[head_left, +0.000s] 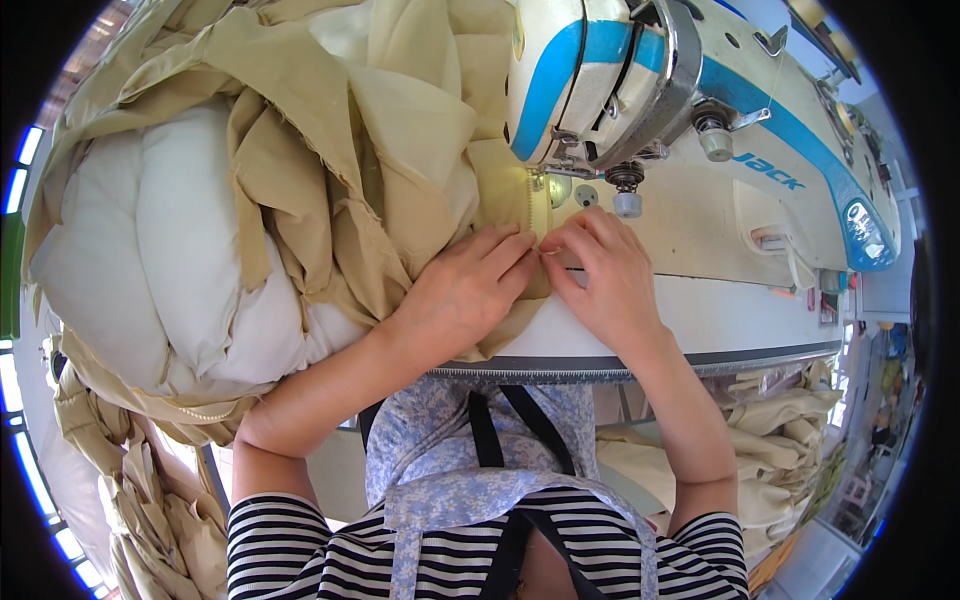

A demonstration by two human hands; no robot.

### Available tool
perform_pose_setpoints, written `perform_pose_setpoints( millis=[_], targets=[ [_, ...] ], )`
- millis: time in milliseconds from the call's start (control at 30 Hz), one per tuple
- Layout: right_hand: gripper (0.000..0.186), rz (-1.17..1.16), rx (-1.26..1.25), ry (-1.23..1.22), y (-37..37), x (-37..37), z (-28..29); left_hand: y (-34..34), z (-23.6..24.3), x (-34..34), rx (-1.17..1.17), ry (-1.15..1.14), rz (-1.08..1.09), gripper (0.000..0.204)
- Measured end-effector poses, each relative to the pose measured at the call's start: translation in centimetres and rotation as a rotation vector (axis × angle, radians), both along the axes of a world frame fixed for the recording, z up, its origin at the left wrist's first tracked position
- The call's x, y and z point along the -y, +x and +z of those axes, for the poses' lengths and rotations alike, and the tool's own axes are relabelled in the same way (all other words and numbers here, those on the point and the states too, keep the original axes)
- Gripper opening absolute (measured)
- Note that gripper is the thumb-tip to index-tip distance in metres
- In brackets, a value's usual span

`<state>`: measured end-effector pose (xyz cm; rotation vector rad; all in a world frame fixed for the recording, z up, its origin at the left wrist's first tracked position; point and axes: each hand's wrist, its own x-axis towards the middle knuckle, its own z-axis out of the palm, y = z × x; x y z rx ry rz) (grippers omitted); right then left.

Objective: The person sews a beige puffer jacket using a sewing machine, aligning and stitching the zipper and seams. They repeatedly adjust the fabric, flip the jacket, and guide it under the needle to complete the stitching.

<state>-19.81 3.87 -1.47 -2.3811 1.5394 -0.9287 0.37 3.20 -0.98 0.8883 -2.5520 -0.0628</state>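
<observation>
A khaki garment piece with white padding is heaped over the left of the sewing table. Along its right edge, a pale yellow zipper tape with fine teeth runs toward me from under the needle area of a white and blue sewing machine. My left hand lies over the fabric's edge, fingers closed together and tips gripping it beside the tape. Thumb and forefinger of my right hand pinch the near end of the tape, almost touching the left fingertips. The needle itself is hidden behind the machine head.
A dark measuring strip follows the white table's front edge. More khaki fabric hangs at lower left and lies in a pile at lower right. The machine's arm stretches across the back right.
</observation>
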Motion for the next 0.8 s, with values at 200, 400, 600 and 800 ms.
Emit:
perform_pose_setpoints(
  millis=[200,400,600,800],
  targets=[
    [0.008,-0.014,0.003,0.138,-0.2,0.9,0.2,0.1,-0.1,0.1,-0.007,0.023,-0.015,0.037],
    [0.010,-0.060,0.069,0.323,0.1,1.8,0.5,0.2,-0.2,0.3,-0.045,-0.026,-0.030,0.036],
    [0.012,-0.066,-0.001,0.321,0.0,2.1,0.6,-0.1,-0.1,0.2,-0.010,-0.035,-0.009,0.037],
    [0.010,-0.111,-0.032,0.140,-1.0,1.3,0.9,-0.4,0.2,0.2,0.038,-0.025,-0.014,0.038]
  ],
)
